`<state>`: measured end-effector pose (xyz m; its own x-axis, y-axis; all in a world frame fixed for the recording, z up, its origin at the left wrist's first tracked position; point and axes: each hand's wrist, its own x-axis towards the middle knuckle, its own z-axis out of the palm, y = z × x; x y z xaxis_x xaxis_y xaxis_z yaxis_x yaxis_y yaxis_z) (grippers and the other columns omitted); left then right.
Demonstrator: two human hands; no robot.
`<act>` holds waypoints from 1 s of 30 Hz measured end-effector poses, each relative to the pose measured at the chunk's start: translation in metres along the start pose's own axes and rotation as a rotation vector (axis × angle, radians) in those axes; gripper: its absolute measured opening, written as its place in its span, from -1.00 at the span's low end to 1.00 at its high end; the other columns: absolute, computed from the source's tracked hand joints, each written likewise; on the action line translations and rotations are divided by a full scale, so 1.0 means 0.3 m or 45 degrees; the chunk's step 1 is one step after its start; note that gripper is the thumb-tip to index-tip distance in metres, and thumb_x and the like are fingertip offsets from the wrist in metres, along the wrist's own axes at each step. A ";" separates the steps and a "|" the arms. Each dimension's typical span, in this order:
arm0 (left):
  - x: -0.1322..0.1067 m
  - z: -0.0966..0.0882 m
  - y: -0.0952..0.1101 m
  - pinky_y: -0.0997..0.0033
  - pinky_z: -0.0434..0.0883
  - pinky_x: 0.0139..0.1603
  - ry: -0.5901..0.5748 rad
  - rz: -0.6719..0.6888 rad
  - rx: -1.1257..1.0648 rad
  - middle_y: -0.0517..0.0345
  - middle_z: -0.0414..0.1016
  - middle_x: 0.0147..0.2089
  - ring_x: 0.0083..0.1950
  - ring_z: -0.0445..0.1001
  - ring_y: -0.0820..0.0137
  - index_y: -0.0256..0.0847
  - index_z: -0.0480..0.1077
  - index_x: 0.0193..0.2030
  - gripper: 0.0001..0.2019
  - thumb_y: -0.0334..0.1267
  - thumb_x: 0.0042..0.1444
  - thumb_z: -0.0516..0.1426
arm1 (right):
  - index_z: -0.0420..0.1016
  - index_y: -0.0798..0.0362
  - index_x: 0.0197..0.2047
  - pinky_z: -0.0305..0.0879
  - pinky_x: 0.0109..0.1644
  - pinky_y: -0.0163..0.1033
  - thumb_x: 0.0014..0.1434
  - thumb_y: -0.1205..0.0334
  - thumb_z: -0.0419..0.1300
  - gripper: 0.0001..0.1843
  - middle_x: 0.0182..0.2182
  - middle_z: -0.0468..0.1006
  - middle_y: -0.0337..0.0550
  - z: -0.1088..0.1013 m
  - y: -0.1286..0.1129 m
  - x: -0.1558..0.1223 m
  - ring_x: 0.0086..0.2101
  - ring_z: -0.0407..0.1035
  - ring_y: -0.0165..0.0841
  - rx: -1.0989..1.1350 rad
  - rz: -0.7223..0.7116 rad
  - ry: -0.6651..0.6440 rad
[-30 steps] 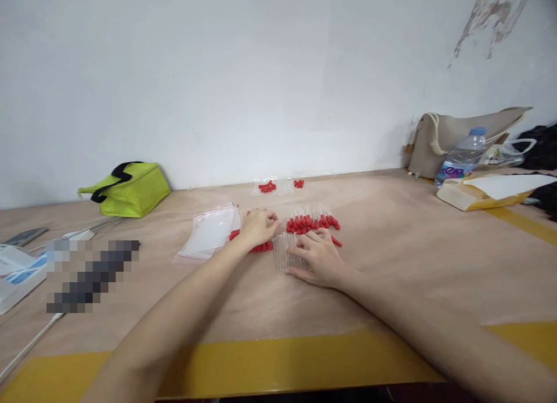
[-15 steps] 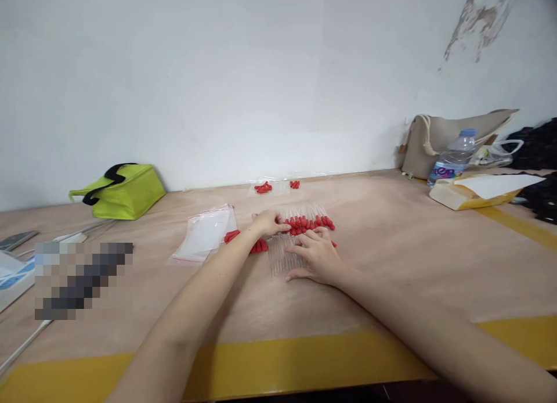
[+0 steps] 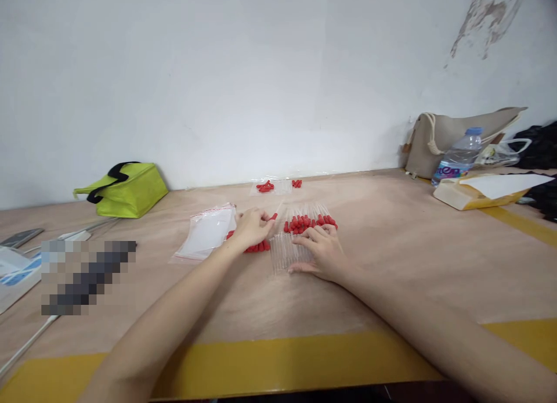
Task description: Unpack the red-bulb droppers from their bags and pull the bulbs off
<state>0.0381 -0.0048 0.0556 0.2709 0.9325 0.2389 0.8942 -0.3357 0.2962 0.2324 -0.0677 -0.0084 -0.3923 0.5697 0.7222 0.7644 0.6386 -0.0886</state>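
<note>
My left hand (image 3: 253, 226) pinches the red bulb of a glass dropper (image 3: 274, 216), whose clear tube slants away toward the wall. My right hand (image 3: 324, 253) lies with its fingers spread over the right side of a row of clear glass tubes (image 3: 282, 255). Its fingertips reach the near edge of a pile of red-bulbed droppers (image 3: 301, 222), whose thin tubes point at the wall. Beneath and beside my left wrist lie more red bulbs (image 3: 260, 247), partly hidden by that hand.
Clear zip bags (image 3: 204, 234) are stacked left of my left hand. Near the wall lies a bag with red bulbs (image 3: 265, 186). A green bag (image 3: 130, 191) stands at left; a water bottle (image 3: 459, 156), beige bag (image 3: 424, 141) and open yellow-white packet (image 3: 461, 195) are at right.
My left hand has drawn back leftward from the pile with one dropper pinched in it. The right hand has stayed about where it was. The view has shifted slightly.
</note>
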 end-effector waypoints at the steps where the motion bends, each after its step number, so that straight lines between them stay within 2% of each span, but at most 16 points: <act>1: -0.041 -0.006 -0.021 0.17 0.13 -0.03 0.153 0.118 0.052 0.07 0.47 -0.25 -0.14 0.37 0.26 -0.21 0.38 -0.35 -0.79 -0.13 0.07 0.02 | 0.44 0.05 -0.20 -0.06 -0.06 -0.12 -0.02 -0.26 0.10 -0.45 -0.30 0.43 -0.10 -0.001 -0.002 0.001 -0.27 0.24 -0.31 -0.006 0.056 0.073; 3: -0.126 -0.010 -0.062 0.12 0.07 0.01 0.335 0.349 0.120 0.08 0.46 -0.25 -0.15 0.37 0.28 -0.21 0.38 -0.33 -0.82 -0.19 0.10 0.01 | 0.40 0.09 -0.16 -0.01 -0.05 -0.13 0.05 -0.17 0.09 -0.50 -0.23 0.42 -0.03 -0.001 -0.005 0.002 -0.19 0.25 -0.27 -0.033 0.155 0.220; 5: -0.201 -0.005 -0.093 0.12 0.04 0.02 0.404 0.526 0.169 0.08 0.46 -0.23 -0.15 0.37 0.31 -0.19 0.39 -0.30 -0.84 -0.23 0.13 0.01 | 0.33 0.13 -0.04 0.02 -0.02 -0.11 0.06 -0.14 0.09 -0.45 -0.12 0.37 0.05 -0.002 -0.008 0.005 -0.09 0.21 -0.21 -0.066 0.191 0.297; 7: -0.251 0.006 -0.110 0.14 0.06 0.01 0.447 0.627 0.192 0.10 0.47 -0.25 -0.17 0.38 0.33 -0.17 0.40 -0.29 -0.86 -0.26 0.13 0.02 | 0.25 0.12 0.07 0.01 0.03 -0.08 0.06 -0.13 0.10 -0.38 -0.02 0.33 0.07 -0.004 -0.009 0.006 -0.04 0.18 -0.18 -0.094 0.156 0.289; 9: -0.273 0.017 -0.116 0.16 0.07 0.00 0.490 0.671 0.200 0.13 0.48 -0.27 -0.18 0.39 0.34 -0.17 0.40 -0.29 -0.88 -0.28 0.12 0.04 | 0.26 0.05 0.09 -0.04 0.07 -0.05 0.09 -0.08 0.10 -0.43 -0.02 0.36 0.00 -0.006 -0.008 0.006 -0.04 0.20 -0.20 -0.105 0.075 0.225; 12: -0.272 0.029 -0.117 0.17 0.09 0.00 0.545 0.702 0.201 0.14 0.49 -0.28 -0.18 0.39 0.35 -0.16 0.40 -0.29 -0.90 -0.29 0.11 0.06 | 0.40 -0.03 -0.05 -0.14 0.11 -0.02 0.14 0.02 0.09 -0.66 -0.24 0.51 -0.16 -0.005 -0.005 0.002 -0.17 0.29 -0.31 -0.080 -0.046 0.140; 15: -0.265 0.036 -0.117 0.17 0.10 0.01 0.580 0.742 0.195 0.15 0.50 -0.28 -0.19 0.40 0.36 -0.15 0.40 -0.28 -0.91 -0.30 0.10 0.07 | 0.48 -0.06 -0.20 -0.17 0.10 -0.02 0.16 0.10 0.09 -0.80 -0.42 0.53 -0.25 0.003 -0.007 -0.004 -0.29 0.29 -0.39 -0.081 -0.099 0.122; 20: -0.272 0.050 -0.109 0.15 0.11 0.01 0.575 0.793 0.148 0.15 0.50 -0.27 -0.19 0.39 0.34 -0.15 0.41 -0.27 -0.90 -0.29 0.09 0.08 | 0.49 -0.06 -0.24 -0.15 0.05 -0.07 0.18 0.14 0.07 -0.81 -0.52 0.48 -0.28 0.008 -0.031 0.001 -0.37 0.24 -0.42 -0.112 -0.166 0.075; 25: -0.268 0.068 -0.091 0.12 0.09 0.05 0.473 0.849 0.089 0.10 0.48 -0.16 -0.09 0.35 0.30 -0.15 0.39 -0.11 -0.75 -0.17 0.06 0.12 | 0.49 -0.03 -0.32 -0.14 0.02 -0.10 0.20 0.19 0.03 -0.79 -0.56 0.43 -0.28 0.000 -0.049 0.008 -0.39 0.20 -0.43 -0.095 -0.212 0.038; 30: -0.256 0.086 -0.082 0.18 0.12 0.00 0.489 0.916 0.095 0.20 0.50 -0.35 -0.25 0.36 0.39 -0.13 0.43 -0.28 -0.88 -0.22 0.11 0.09 | 0.47 -0.01 -0.35 -0.14 0.00 -0.11 0.19 0.20 0.02 -0.79 -0.59 0.41 -0.28 0.001 -0.056 0.004 -0.43 0.16 -0.44 -0.067 -0.286 0.022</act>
<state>0.0045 -0.0647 0.0062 0.6584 0.3769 0.6515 0.5731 -0.8122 -0.1093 0.2190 -0.0774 -0.0064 -0.5472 0.4073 0.7312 0.6848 0.7202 0.1113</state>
